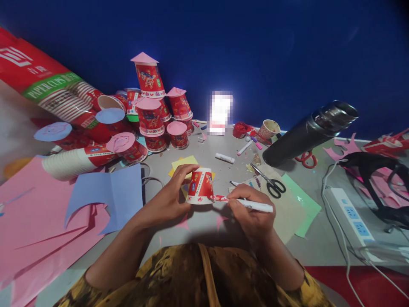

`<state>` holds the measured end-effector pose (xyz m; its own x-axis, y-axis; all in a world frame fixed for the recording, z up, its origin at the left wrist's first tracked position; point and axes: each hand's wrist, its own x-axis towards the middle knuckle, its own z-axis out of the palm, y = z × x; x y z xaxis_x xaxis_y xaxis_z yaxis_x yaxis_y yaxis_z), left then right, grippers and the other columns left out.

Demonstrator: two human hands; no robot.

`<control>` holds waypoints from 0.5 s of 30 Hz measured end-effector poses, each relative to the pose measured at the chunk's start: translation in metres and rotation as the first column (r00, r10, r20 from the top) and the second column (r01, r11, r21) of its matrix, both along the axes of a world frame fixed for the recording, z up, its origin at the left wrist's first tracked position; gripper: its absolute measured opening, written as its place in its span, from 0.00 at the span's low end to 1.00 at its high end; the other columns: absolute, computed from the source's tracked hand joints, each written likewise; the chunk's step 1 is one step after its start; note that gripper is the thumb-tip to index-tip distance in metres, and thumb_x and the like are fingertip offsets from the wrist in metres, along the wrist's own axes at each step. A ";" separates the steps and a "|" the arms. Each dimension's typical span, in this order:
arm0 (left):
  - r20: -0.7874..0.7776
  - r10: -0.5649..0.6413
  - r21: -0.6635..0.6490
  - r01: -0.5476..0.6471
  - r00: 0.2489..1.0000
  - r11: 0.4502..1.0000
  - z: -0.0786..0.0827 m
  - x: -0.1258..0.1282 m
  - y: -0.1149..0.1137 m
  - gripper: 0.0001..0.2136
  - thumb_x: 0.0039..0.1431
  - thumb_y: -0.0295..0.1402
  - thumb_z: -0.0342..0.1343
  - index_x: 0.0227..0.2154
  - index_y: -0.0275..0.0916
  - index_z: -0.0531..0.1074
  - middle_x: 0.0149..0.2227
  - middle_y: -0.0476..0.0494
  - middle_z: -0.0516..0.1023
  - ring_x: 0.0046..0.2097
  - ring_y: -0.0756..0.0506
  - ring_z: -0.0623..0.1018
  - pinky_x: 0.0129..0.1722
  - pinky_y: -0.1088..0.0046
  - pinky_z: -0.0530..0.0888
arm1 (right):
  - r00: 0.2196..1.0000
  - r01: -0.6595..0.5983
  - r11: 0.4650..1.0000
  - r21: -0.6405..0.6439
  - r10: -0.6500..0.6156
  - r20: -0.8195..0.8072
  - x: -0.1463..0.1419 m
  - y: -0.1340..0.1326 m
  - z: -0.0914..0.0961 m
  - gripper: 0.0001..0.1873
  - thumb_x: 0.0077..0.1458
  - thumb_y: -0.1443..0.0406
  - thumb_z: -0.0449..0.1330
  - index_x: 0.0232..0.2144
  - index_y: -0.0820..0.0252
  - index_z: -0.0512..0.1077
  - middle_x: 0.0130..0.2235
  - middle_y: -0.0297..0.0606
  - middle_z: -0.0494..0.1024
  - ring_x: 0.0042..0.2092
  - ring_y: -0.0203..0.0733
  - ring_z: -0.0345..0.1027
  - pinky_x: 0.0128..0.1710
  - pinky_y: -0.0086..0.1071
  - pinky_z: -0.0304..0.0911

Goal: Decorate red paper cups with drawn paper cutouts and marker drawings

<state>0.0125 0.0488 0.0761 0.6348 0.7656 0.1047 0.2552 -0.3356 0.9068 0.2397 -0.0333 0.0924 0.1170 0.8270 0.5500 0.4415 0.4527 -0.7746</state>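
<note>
A red and white paper cup (201, 185) stands upside down in my left hand (174, 194), its thumb and fingers closed around the left side. My right hand (252, 209) grips a white marker pen (255, 205) like a pencil. The pen's red tip end points left and meets the white band near the cup's lower rim, where small red marks show. Beneath the cup lie yellow paper sheets (185, 162) on the grey table. A capped white marker (224, 158) rests just beyond the cup.
Decorated cups (151, 115) with pink paper tops are stacked at the back left. Blue paper (124, 192) and pink paper (47, 226) cover the left side. Scissors (271, 183), a black thermos (306, 134) and a power strip (353, 217) with cables occupy the right.
</note>
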 end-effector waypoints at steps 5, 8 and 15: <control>0.056 0.030 -0.154 -0.021 0.998 0.988 0.001 0.001 0.002 0.36 0.54 0.30 0.67 0.63 0.46 0.55 0.67 0.33 0.64 0.67 0.34 0.72 0.66 0.49 0.72 | 0.996 0.079 0.997 -0.004 -0.079 -0.035 0.004 -0.001 -0.004 0.07 0.55 0.72 0.62 0.31 0.54 0.76 0.27 0.31 0.80 0.27 0.39 0.74 0.30 0.31 0.69; 0.066 0.050 -0.122 -0.041 0.997 0.992 0.000 0.000 0.004 0.36 0.54 0.32 0.68 0.63 0.46 0.56 0.67 0.33 0.64 0.68 0.33 0.71 0.68 0.47 0.70 | 0.999 0.044 0.999 -0.010 -0.044 -0.012 0.004 0.000 0.000 0.07 0.55 0.72 0.62 0.29 0.54 0.75 0.26 0.31 0.79 0.26 0.38 0.73 0.27 0.31 0.68; 0.087 0.037 -0.133 -0.025 0.995 0.991 -0.006 -0.001 0.006 0.38 0.52 0.29 0.68 0.63 0.47 0.56 0.66 0.34 0.65 0.67 0.33 0.73 0.67 0.45 0.70 | 0.999 0.034 0.999 -0.003 -0.034 0.000 0.001 0.000 0.006 0.06 0.55 0.71 0.61 0.28 0.55 0.74 0.25 0.32 0.80 0.25 0.39 0.73 0.27 0.31 0.68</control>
